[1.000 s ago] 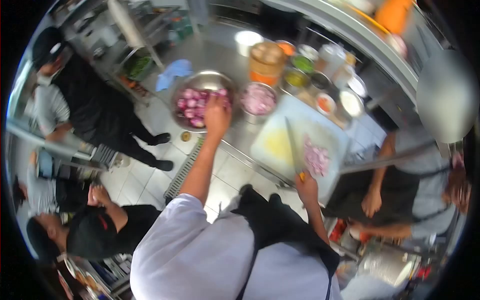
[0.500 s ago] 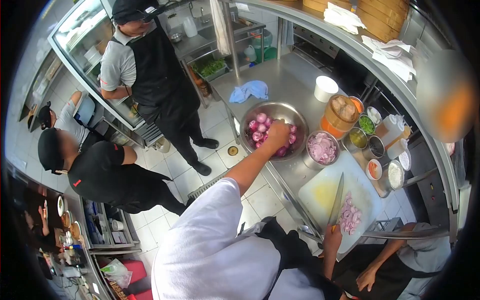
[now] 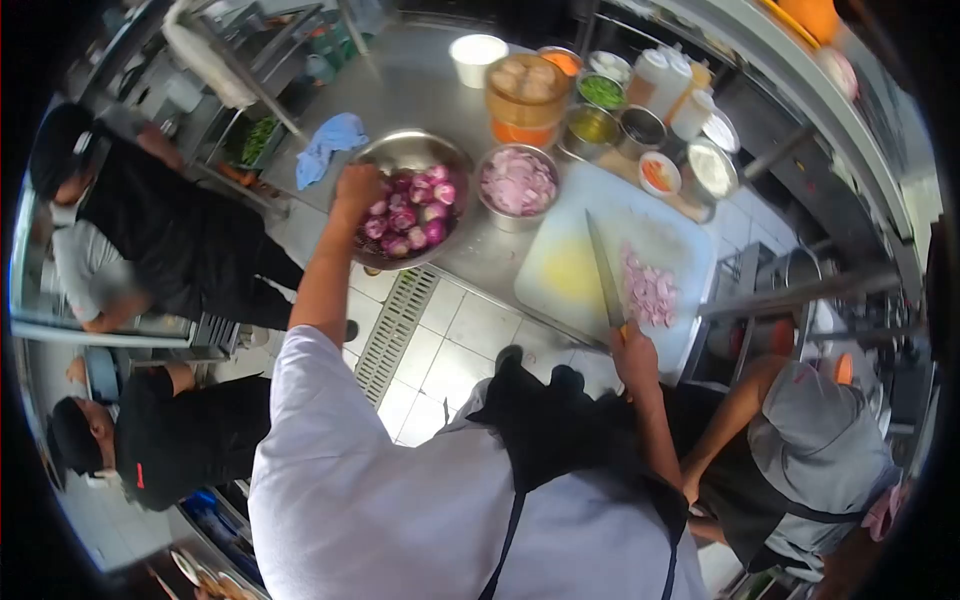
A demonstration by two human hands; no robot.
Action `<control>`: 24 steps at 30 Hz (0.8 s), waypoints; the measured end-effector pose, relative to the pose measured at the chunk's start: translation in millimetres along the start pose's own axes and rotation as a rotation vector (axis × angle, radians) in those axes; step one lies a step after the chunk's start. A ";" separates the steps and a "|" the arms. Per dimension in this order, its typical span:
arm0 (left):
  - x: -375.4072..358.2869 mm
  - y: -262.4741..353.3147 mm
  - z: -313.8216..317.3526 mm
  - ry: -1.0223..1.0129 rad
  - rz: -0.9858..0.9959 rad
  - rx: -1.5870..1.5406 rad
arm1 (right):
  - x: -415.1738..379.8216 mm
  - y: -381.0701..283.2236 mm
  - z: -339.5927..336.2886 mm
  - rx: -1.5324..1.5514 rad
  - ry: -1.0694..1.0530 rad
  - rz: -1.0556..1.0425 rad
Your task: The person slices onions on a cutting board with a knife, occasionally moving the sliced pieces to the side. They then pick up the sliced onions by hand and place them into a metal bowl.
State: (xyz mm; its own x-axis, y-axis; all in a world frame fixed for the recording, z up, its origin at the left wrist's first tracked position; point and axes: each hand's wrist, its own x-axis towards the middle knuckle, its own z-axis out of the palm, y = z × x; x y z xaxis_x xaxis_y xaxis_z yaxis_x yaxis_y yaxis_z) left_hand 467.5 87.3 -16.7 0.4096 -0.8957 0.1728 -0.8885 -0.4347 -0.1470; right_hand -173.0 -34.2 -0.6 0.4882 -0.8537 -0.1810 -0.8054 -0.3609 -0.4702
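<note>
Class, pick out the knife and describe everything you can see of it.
The knife has a long, narrow, grey, metallic-looking blade tapering to a point. A bit of orange-yellow handle shows; the right hand grips it and hides the rest. The blade extends over the pale cutting board, tip away from the person, between a yellow stain and sliced onion. Whether it touches the board is unclear.
</note>
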 end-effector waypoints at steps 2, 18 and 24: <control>3.5 -16.4 2.4 0.017 0.038 0.052 | 1.4 15.2 1.9 0.130 -0.033 0.007; -84.1 276.9 -112.0 -0.085 -0.102 -1.528 | -8.4 -28.6 -2.3 0.292 -0.129 0.112; -95.6 396.4 -74.7 -0.045 0.131 -1.659 | -2.4 -17.0 -5.3 0.337 -0.031 0.210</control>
State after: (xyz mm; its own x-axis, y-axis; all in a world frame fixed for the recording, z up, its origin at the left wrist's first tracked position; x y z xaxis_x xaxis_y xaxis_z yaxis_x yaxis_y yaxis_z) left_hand 60.7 7.6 -18.8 0.2990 -0.9302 0.2129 -0.1430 0.1769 0.9738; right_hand -162.2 -28.0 12.4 0.3386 -0.8824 -0.3267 -0.7359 -0.0320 -0.6763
